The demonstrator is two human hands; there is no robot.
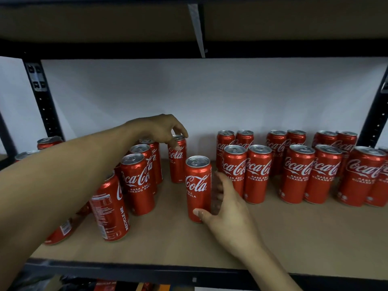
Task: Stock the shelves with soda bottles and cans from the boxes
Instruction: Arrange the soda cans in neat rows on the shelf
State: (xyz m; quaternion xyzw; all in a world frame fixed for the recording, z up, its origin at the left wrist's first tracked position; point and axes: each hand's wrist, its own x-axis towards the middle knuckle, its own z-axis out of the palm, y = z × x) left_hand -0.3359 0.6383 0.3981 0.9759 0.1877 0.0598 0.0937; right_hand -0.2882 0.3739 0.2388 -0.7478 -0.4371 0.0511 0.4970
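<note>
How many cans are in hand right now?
2: left hand pinches the rear can by its top; right hand grips the front can. The left forearm may hide others.

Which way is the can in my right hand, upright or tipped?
Upright: the can stands on the shelf, silver top up, right hand gripping it.

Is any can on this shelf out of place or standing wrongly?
Yes. At front left, one Coca-Cola can shows its nutrition panel and RECYCLE ME instead of the logo. Beside it, a second can under the left forearm seems tipped over, though mostly hidden.
</note>
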